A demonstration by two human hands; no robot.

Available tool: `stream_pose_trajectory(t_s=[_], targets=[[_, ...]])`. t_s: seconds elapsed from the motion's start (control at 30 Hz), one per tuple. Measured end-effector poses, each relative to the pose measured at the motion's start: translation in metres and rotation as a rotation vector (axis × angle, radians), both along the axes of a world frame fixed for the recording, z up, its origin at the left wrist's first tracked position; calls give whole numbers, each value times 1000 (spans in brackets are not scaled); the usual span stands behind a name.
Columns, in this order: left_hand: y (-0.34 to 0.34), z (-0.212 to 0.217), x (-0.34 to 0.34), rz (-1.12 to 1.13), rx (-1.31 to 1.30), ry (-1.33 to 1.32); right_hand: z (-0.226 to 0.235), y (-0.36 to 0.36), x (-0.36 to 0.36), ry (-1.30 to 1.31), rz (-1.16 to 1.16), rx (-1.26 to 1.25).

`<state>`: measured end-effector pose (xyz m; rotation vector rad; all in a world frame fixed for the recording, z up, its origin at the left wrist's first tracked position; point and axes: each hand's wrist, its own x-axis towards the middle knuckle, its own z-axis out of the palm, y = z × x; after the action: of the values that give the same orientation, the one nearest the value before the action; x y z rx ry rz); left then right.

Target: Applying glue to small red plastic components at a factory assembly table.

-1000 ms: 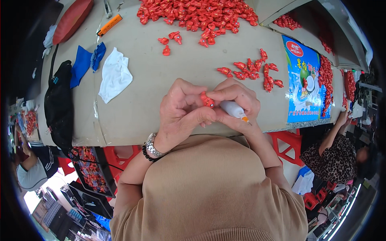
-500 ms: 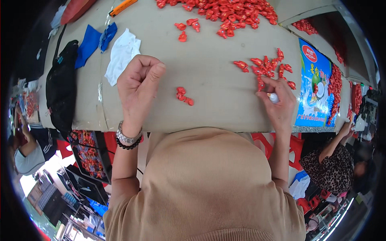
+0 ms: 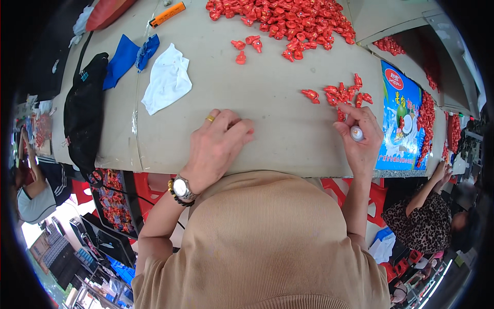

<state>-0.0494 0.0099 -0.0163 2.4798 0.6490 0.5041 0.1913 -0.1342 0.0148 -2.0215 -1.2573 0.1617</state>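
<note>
Place: a small hand-assembly workshop, pretty informal by the look of it.
Worktable: a long beige table [image 3: 278, 118] is shared, with both hands laid on its near edge.
Stock: a big heap of small red plastic parts [image 3: 288, 20] is piled well beyond the hands, and a smaller cluster [image 3: 342, 92] is kept just beside the right hand [image 3: 357, 136].
More stock: red parts are also stored in a crate [image 3: 110, 201] under the table, below the left hand [image 3: 216, 147].
Co-workers: other seated people [image 3: 427, 216] can be seen off to the right and far left.
Clutter: rags [image 3: 167, 80] and a black bag [image 3: 85, 110] are left beyond the left hand.
</note>
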Motion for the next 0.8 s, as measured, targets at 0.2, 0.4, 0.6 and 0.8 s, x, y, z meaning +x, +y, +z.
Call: stream_pose_trajectory(t_s=[0.2, 0.4, 0.6, 0.8], targets=[[9, -4, 26, -16, 31, -89, -3, 7, -14, 85, 54, 69], [46, 4, 42, 121, 172, -101, -3, 5, -15, 106, 65, 63], [87, -2, 76, 121, 308, -7, -5, 5, -18, 114, 72, 93], [104, -9, 95, 22, 402, 163, -4, 2, -18, 107, 61, 88]])
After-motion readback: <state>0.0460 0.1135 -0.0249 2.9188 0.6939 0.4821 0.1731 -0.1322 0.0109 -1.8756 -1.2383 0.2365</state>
